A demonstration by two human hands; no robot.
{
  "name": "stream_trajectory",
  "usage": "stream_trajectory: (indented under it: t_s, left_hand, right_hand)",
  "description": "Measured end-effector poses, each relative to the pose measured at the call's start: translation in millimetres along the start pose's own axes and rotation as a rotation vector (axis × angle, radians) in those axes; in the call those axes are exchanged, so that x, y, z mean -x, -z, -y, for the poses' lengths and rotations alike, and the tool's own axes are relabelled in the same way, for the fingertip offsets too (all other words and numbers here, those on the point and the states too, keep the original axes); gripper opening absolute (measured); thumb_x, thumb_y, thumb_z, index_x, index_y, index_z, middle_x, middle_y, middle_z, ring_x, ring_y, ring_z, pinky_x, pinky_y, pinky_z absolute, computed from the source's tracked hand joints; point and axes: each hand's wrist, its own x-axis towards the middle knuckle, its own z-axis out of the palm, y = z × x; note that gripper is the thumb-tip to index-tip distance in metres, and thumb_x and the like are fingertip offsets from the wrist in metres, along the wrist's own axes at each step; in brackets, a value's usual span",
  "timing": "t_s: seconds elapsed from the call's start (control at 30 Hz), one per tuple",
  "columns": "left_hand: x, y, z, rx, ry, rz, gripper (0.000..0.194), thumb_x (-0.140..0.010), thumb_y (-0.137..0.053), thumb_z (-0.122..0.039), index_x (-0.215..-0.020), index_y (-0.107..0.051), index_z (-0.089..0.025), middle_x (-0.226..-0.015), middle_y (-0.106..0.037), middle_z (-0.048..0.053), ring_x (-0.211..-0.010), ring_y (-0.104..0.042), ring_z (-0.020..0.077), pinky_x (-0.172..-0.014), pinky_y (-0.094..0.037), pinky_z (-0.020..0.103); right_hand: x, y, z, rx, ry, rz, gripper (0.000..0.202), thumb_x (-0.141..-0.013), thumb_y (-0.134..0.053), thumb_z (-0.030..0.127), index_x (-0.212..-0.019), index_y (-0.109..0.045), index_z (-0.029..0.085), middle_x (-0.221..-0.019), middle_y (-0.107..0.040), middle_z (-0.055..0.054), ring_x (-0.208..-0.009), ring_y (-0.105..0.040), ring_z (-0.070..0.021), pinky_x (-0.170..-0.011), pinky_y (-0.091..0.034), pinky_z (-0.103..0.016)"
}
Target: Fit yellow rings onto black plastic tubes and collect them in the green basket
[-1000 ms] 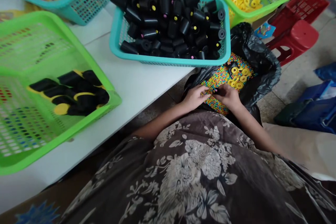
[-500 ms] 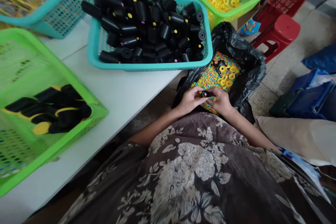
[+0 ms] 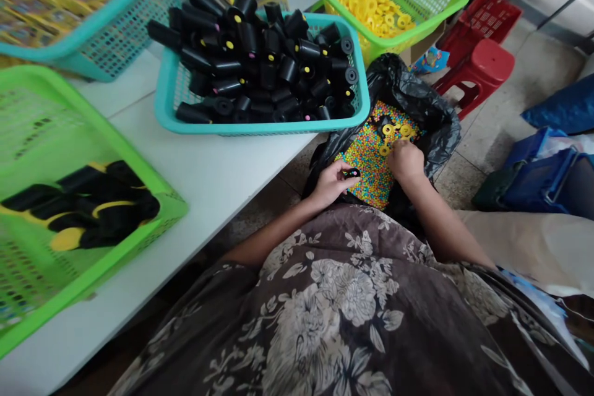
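Observation:
My left hand [image 3: 330, 184] is closed around a small black plastic cylinder [image 3: 352, 172], its open end toward me with coloured beads showing inside. Below it lies a mass of tiny multicoloured candy-like beads [image 3: 371, 167] in a black plastic bag [image 3: 439, 120]. My right hand [image 3: 407, 162] is apart from the left, over the right side of the beads. Its fingers are curled down at a cluster of yellow rings [image 3: 387, 130] lying on the beads. Whatever sits in those fingertips is hidden by the hand.
On the white table [image 3: 223, 173] stands a turquoise basket [image 3: 260, 128] heaped with black cylinders [image 3: 269, 68]. A green basket [image 3: 160, 176] at left holds black-and-yellow pieces. Another green basket [image 3: 427, 28] holds yellow rings. A red stool [image 3: 494, 65] and blue bins [image 3: 538, 167] stand right.
Both hands were together at the black cylinder. My right hand has let go of it and moved right and up to the yellow rings; my left still holds it.

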Motion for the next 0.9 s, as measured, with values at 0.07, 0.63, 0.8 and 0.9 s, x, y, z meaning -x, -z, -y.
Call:
stream_trajectory:
  t_s: [0.07,0.63,0.8,0.9]
  left_hand:
    - [-1,-1.8,-2,0.005,-0.016,0.011,0.045,-0.068,-0.092,-0.043,-0.090,-0.063,-0.017,-0.077,-0.065,-0.003,-0.057,-0.055,0.0089,-0.051,-0.043,0.024]
    - [-16,-16.1,-7,-0.004,-0.157,0.085,0.042,-0.067,-0.096,-0.041,-0.085,-0.066,-0.017,-0.085,-0.070,0.001,-0.078,-0.061,0.0138,-0.077,-0.049,0.030]
    - [-18,-19.2,-11,0.051,-0.167,0.109,0.048,-0.066,-0.097,-0.042,-0.091,-0.065,-0.017,-0.089,-0.071,0.002,-0.084,-0.065,0.0149,-0.079,-0.051,0.030]
    - [-17,-21.2,-14,0.077,-0.149,0.116,0.052,-0.064,-0.098,-0.045,-0.094,-0.065,-0.018,-0.091,-0.072,0.002,-0.085,-0.066,0.0152,-0.079,-0.052,0.029]
  right_hand:
    - [10,0,-1,-0.271,-0.023,-0.123,0.023,-0.083,-0.055,0.021,-0.100,-0.071,0.016,-0.093,-0.074,-0.016,-0.085,-0.068,-0.0281,-0.075,-0.055,-0.039]
    - [52,7,31,-1.319,-0.209,0.133,0.028,-0.063,-0.085,0.046,-0.072,-0.071,0.023,-0.059,-0.063,0.004,-0.046,-0.043,-0.0088,-0.045,-0.036,-0.026]
    - [53,15,33,-1.399,-0.234,0.112,0.029,-0.062,-0.087,0.044,-0.071,-0.069,0.023,-0.058,-0.063,0.004,-0.043,-0.043,-0.0094,-0.041,-0.032,-0.026]
    - [53,17,33,-1.375,-0.221,0.109,0.030,-0.063,-0.087,0.047,-0.072,-0.070,0.023,-0.060,-0.064,0.003,-0.043,-0.043,-0.0092,-0.041,-0.033,-0.026]
